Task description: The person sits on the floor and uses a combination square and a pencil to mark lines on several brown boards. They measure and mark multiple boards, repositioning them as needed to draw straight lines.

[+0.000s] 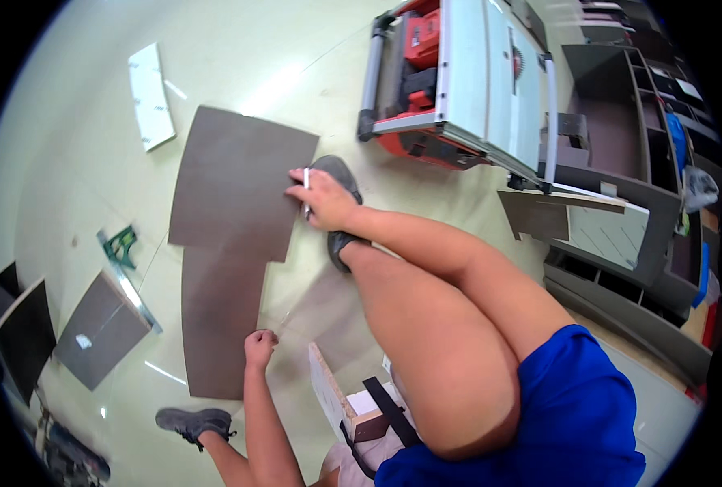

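Two brown boards lie on the floor: a wide board (235, 178) on the far side and a narrower board (223, 325) nearer me, their edges meeting or overlapping. My right hand (328, 200) is closed around a white pen (307, 188), its fingertips at the right edge of the wide board. At the right edge of the narrower board, my left hand (260, 349) is curled into a fist; whatever it may hold is hidden. My shoes (337, 178) stand on the floor, one beside the wide board and the other (195, 422) below the narrower one.
A red table saw (483, 81) with its blade showing stands at the far right. Brown cabinet frames (612, 122) crowd the right side. To the left lie a green-handled square (122, 247), a small brown board (93, 341) and a white strip (150, 97). A chipboard piece (328, 381) stands near my knee.
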A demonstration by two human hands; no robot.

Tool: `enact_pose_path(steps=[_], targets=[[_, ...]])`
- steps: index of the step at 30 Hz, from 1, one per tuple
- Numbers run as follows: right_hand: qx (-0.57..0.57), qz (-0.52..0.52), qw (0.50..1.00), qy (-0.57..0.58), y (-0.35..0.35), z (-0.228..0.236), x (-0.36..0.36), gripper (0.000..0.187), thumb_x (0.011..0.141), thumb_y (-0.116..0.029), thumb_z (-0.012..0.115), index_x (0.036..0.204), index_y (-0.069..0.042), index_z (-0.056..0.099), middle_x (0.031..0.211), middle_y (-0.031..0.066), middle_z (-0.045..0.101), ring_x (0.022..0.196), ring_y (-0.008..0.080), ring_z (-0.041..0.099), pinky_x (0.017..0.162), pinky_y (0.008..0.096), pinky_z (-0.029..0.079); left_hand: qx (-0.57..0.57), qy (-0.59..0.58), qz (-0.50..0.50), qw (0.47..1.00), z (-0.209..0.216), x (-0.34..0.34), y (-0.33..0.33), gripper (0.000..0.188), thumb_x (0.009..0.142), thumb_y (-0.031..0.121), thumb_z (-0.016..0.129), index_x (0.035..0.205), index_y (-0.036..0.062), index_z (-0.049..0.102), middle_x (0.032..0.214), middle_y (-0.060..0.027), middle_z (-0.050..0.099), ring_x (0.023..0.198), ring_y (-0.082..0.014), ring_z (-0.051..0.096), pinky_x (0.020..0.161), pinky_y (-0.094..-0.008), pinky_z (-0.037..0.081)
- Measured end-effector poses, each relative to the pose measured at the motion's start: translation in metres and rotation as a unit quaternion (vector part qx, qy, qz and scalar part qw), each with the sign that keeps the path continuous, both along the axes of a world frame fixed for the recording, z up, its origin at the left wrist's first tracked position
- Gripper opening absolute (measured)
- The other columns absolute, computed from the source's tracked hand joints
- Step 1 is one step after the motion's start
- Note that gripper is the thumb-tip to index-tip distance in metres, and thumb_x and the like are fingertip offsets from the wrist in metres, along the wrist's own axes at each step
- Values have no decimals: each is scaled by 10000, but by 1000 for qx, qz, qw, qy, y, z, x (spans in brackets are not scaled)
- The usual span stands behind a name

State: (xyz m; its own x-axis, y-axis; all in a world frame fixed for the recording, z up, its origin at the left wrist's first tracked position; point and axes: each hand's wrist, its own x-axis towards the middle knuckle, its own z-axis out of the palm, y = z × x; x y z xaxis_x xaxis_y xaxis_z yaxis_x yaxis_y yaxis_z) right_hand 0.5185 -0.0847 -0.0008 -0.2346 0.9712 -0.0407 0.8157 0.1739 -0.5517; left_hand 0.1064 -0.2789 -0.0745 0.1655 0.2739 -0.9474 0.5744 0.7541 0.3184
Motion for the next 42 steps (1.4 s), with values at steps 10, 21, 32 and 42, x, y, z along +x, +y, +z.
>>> enact_pose_path(steps=[10,21,32,42], targets=[[-30,-10,999,0,-9,-5,10,576,709,-55,708,1276,-101,615,1484,169,506,1366,354,472,1157,471,371,230,-28,-55,971,189,-20,85,245,970,38,615,1209,-18,620,1016,-143,714,943,-168,684,860,-312,541],[-313,87,946,-12,40,33,7,393,842,-343,741,1145,-101,680,1085,168,721,1063,353,688,932,455,544,90,261,236,932,561,-57,-323,396,939,330,749,1134,31,578,952,-187,678,803,-185,631,777,-327,544],[-149,289,944,48,80,350,-156,483,867,-359,757,1213,-29,695,1152,180,728,1078,340,695,929,429,552,164,91,330,925,498,13,-281,348,955,275,714,1147,19,576,971,-169,687,827,-186,635,791,-329,541],[-167,318,907,220,-52,357,-239,442,900,-335,724,1205,-17,684,1120,193,714,1064,361,681,941,428,538,189,77,326,923,519,38,-302,307,969,224,683,1158,9,574,988,-153,694,848,-187,639,803,-331,539]])
